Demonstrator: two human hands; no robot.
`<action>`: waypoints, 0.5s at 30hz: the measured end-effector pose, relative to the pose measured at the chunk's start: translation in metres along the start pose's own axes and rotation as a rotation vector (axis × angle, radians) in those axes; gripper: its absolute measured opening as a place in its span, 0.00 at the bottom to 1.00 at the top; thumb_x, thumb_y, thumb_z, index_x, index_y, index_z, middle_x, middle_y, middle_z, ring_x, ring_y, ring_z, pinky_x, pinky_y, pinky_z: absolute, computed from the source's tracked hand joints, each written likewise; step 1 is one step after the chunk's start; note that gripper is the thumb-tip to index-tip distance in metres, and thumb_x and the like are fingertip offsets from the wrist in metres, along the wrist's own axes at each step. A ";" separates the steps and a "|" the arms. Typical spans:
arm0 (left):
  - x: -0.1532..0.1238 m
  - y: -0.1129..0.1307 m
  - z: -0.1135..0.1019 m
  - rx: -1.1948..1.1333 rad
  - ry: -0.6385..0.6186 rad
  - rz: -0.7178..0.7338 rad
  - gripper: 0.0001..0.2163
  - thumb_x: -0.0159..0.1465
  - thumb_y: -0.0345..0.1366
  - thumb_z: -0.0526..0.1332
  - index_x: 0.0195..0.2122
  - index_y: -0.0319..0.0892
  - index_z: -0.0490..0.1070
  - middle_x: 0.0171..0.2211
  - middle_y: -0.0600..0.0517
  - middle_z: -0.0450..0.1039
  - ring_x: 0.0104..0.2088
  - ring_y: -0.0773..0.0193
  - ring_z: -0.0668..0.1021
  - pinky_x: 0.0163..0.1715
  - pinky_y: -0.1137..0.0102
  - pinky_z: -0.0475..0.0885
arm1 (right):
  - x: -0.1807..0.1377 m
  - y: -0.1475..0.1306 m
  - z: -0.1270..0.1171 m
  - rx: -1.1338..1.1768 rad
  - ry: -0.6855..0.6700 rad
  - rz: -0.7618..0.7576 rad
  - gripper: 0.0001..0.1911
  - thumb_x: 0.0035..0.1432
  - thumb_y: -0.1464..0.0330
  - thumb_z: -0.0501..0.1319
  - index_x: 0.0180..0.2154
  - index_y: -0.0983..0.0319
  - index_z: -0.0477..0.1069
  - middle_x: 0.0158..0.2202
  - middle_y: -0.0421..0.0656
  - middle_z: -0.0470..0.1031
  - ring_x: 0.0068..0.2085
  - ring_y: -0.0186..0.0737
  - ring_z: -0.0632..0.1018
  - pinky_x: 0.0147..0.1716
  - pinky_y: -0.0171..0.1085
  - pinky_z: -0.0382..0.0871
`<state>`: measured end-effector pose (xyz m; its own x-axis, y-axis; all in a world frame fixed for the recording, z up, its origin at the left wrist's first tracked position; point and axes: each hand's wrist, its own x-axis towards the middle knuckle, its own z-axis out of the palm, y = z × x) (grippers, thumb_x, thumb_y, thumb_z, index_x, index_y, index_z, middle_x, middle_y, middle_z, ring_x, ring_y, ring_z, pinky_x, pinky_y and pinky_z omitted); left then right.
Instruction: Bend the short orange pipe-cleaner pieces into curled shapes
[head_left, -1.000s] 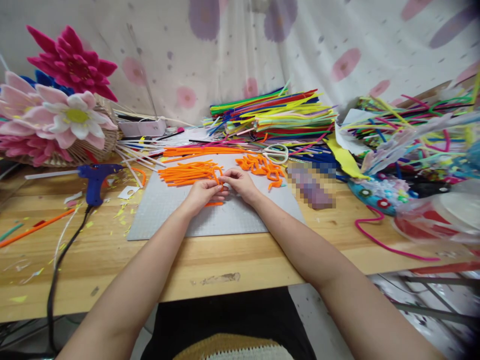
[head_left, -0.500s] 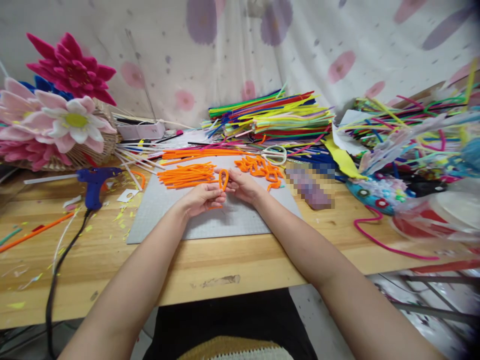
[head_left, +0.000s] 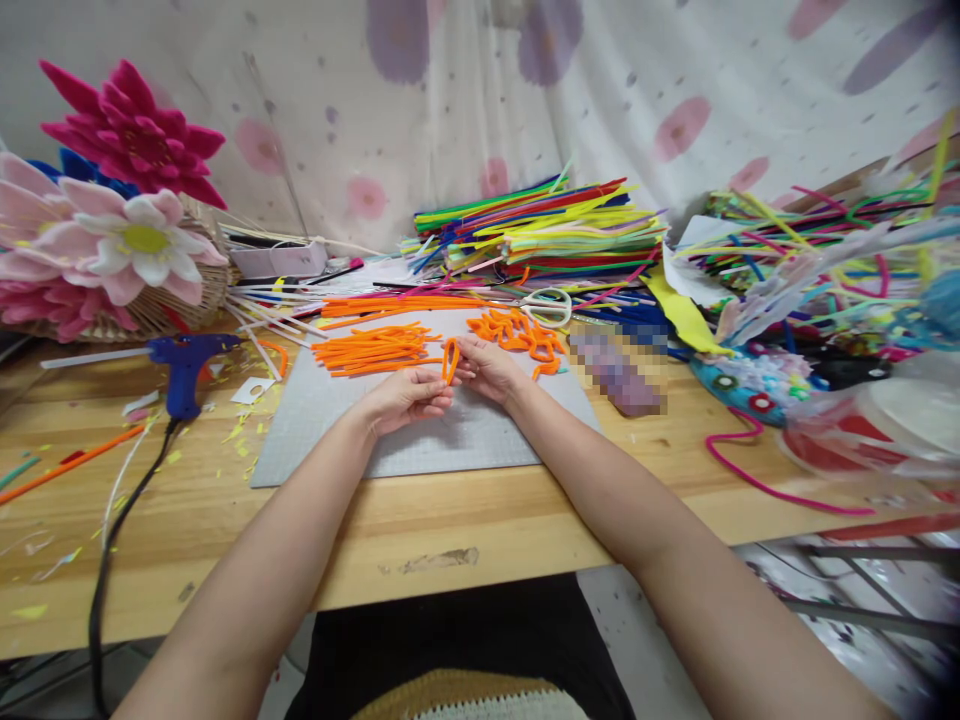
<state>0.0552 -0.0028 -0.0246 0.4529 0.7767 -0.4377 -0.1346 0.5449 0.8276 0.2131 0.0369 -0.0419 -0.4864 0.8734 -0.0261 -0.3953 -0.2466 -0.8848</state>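
Observation:
Both hands meet over the grey cutting mat (head_left: 465, 445), with an orange pipe cleaner (head_left: 451, 362) bent into a narrow upright loop between them. My left hand (head_left: 411, 400) pinches the loop's lower end between thumb and fingers. From the other side, my right hand (head_left: 487, 368) has its fingers closed on the loop's right edge. Behind my left hand lies a bundle of straight orange pipe cleaners (head_left: 375, 348). A heap of bent orange pieces (head_left: 517, 332) rests just beyond my right hand.
A blue glue gun (head_left: 184, 375) with a black cord stands at left, below felt-like flowers (head_left: 142, 240). Scissors (head_left: 547, 307) lie behind the mat, before a stack of coloured pipe cleaners (head_left: 540, 230). At right are a pink pipe cleaner (head_left: 780, 490) and a plastic-covered tub (head_left: 862, 430).
The orange loop looks narrower and has turned slightly between my fingers. The short orange end that showed below my left hand is no longer visible there.

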 end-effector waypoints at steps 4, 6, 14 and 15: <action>0.000 0.000 0.001 -0.004 -0.016 -0.006 0.04 0.56 0.25 0.61 0.32 0.34 0.74 0.21 0.51 0.73 0.19 0.74 0.74 0.21 0.80 0.71 | -0.001 -0.002 0.003 0.047 0.023 -0.026 0.17 0.36 0.61 0.69 0.23 0.64 0.64 0.16 0.32 0.55 0.18 0.22 0.55 0.15 0.27 0.45; 0.000 0.000 0.002 -0.002 -0.019 -0.006 0.04 0.56 0.24 0.61 0.33 0.34 0.74 0.22 0.51 0.73 0.20 0.73 0.75 0.21 0.80 0.72 | -0.001 -0.002 0.003 0.073 0.046 -0.040 0.16 0.36 0.63 0.69 0.23 0.64 0.65 0.16 0.32 0.56 0.18 0.22 0.55 0.15 0.27 0.45; -0.002 0.000 0.007 0.056 -0.035 0.004 0.06 0.57 0.23 0.59 0.33 0.33 0.74 0.23 0.49 0.75 0.21 0.72 0.76 0.23 0.80 0.72 | -0.001 -0.001 0.001 0.060 0.160 -0.088 0.14 0.36 0.68 0.68 0.20 0.63 0.62 0.13 0.30 0.52 0.16 0.22 0.53 0.15 0.28 0.43; -0.003 0.000 0.007 0.054 -0.032 0.004 0.06 0.57 0.22 0.58 0.34 0.33 0.74 0.23 0.49 0.75 0.21 0.72 0.76 0.23 0.80 0.72 | -0.001 0.000 0.002 0.046 0.167 -0.094 0.15 0.36 0.67 0.68 0.20 0.63 0.61 0.13 0.30 0.52 0.16 0.22 0.53 0.15 0.28 0.43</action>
<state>0.0600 -0.0070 -0.0209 0.4809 0.7675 -0.4238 -0.0891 0.5237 0.8472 0.2124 0.0356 -0.0407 -0.3113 0.9500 -0.0243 -0.4700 -0.1762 -0.8649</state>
